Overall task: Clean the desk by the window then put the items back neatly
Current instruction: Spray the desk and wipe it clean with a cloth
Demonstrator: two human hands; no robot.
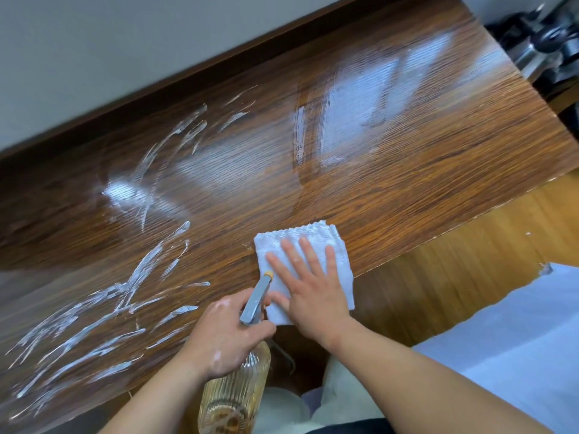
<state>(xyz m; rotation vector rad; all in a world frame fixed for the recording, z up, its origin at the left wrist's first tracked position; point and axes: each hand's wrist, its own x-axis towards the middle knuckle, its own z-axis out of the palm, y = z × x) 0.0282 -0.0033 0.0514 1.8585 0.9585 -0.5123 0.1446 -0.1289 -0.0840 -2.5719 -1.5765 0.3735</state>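
- Okay, right hand [308, 292] is flat and spread wide on the cloth [272, 244], fingers straight, pressing it onto the bench [407, 151] close to the near edge.
- Left hand [219, 336] is wrapped round the neck of the bottle [238, 386], right beside the cloth. The nozzle [257, 299] points out over the bench, and the body hangs below the edge.
- Cloth looks soft, light and folded into a square pad. I reckon it glides easily on this glossy top, so a flat palm on the middle drives it best. To lift it, I'd pinch a corner.
- Bottle seems to be ribbed amber glass: stiff, breakable, with some weight. How full it is I cannot tell.
- White flecks on my left hand, so that grip may be slippery. Best hold is at the neck under the trigger head, and the ribs should help lower down.
- Foam streaks [141, 277] smear the left half, and the right half shines wet.
- Count: one cloth, one bottle, two hands, both busy. Streaks sit in two patches, far and near, too many to number.
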